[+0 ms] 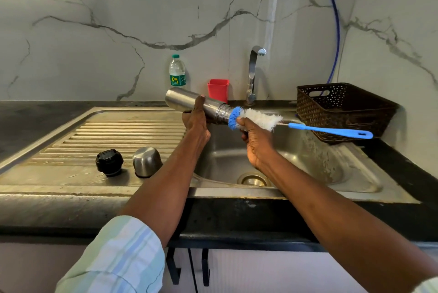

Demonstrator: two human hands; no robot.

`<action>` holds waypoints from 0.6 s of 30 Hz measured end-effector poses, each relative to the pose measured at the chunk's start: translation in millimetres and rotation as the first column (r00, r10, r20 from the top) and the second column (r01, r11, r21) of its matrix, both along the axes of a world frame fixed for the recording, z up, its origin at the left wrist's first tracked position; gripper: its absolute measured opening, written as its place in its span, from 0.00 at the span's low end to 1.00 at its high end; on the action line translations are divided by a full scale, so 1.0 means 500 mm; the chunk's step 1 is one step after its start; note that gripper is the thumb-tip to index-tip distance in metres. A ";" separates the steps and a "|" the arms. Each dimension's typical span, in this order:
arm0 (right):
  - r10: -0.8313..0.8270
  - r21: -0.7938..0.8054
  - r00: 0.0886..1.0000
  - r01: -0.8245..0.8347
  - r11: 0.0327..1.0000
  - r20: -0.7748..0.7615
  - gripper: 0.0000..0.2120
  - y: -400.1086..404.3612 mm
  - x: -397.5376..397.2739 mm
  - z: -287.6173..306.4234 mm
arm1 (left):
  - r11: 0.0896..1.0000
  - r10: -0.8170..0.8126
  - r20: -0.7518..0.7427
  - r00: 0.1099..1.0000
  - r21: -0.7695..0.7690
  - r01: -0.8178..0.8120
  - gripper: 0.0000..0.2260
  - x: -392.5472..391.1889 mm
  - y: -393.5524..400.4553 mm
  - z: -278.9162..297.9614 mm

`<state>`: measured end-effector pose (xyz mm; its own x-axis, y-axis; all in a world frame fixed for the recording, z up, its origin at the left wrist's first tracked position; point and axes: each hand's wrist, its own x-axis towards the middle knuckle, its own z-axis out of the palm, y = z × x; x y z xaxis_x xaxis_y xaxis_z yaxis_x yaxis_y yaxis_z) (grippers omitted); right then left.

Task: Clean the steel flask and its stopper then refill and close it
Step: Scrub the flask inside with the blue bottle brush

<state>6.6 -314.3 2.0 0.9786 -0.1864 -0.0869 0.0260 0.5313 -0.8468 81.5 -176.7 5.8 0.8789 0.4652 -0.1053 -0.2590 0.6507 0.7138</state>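
Left to right: our left hand [195,118], arm outstretched, wraps curled fingers around the tilted steel flask [189,105] above the sink [308,162]. Our right hand [257,142] pinches the bottle brush [260,119] bristles at the flask mouth. The stopper [109,162] and cup [147,161] stand on the surface, left of and nearer than the fingers.

I see a home kitchen: steel sink [308,164] with drainboard [106,136], tap [253,72], marble-look wall [94,20].

left sleeve [118,259]: pale green, blue and white stripes, rolled up
forearms: bare
right cuff [429,285]: pale, barely visible
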 end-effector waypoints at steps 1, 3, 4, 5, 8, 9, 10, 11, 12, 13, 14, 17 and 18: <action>0.008 -0.029 1.000 -0.008 1.000 -0.003 0.23 0.003 -0.001 0.001 | 1.000 0.001 0.006 1.000 -0.013 -0.001 0.25 0.001 -0.003 0.001; 0.042 -0.086 0.999 -0.043 0.995 -0.014 0.23 0.006 -0.006 0.003 | 1.000 -0.009 0.005 1.000 -0.013 0.009 0.28 0.003 -0.005 -0.003; 0.067 -0.101 0.997 -0.070 0.992 -0.027 0.23 0.006 -0.008 0.004 | 1.000 -0.024 -0.002 1.000 -0.007 0.024 0.28 0.003 -0.006 -0.005; 0.092 -0.110 0.995 -0.096 0.989 -0.043 0.23 0.007 -0.009 0.005 | 0.999 -0.037 -0.008 0.999 0.002 0.037 0.29 0.003 -0.008 -0.011; 0.123 -0.135 0.989 -0.133 0.982 -0.081 0.19 0.009 -0.011 0.012 | 0.999 -0.045 -0.014 0.999 0.008 0.045 0.29 -0.001 -0.014 -0.017; 0.142 -0.161 0.986 -0.154 0.975 -0.086 0.19 0.010 -0.015 0.015 | 0.999 -0.032 -0.007 0.999 0.001 0.032 0.28 -0.002 -0.013 -0.013; 0.186 -0.213 0.978 -0.203 0.956 -0.099 0.20 0.012 -0.021 0.017 | 1.000 -0.012 0.007 1.000 -0.015 0.013 0.28 -0.004 -0.010 -0.007; 0.258 -0.309 0.957 -0.287 0.907 -0.132 0.21 0.013 -0.031 0.020 | 0.999 0.012 0.026 1.000 -0.033 -0.011 0.28 -0.003 -0.005 0.000; 0.331 -0.452 0.924 -0.381 0.806 -0.190 0.21 0.016 -0.044 0.019 | 0.998 0.041 0.046 0.998 -0.054 -0.038 0.28 0.000 0.003 0.006; 0.376 -0.612 0.894 -0.443 0.655 -0.245 0.20 0.021 -0.052 0.015 | 0.995 0.073 0.064 0.995 -0.072 -0.068 0.28 0.001 0.012 0.011; 0.393 -0.768 0.889 -0.417 0.486 -0.234 0.16 0.025 -0.059 0.009 | 0.992 0.102 0.080 0.992 -0.088 -0.095 0.28 0.002 0.019 0.015; 0.388 -0.962 0.883 0.212 0.171 0.264 0.09 0.042 -0.075 0.002 | 0.983 0.166 0.090 0.982 -0.097 -0.157 0.29 0.005 0.047 0.013; 0.369 -0.894 0.817 0.430 0.121 0.443 0.07 0.043 -0.082 0.012 | 0.981 0.174 0.084 0.981 -0.096 -0.166 0.29 0.004 0.056 0.010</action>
<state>-34.5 -292.8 7.8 0.7524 0.2589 0.6057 0.5753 -0.7060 -0.4130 83.6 -148.6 10.8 0.7954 0.6014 -0.0753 -0.4331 0.6508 0.6237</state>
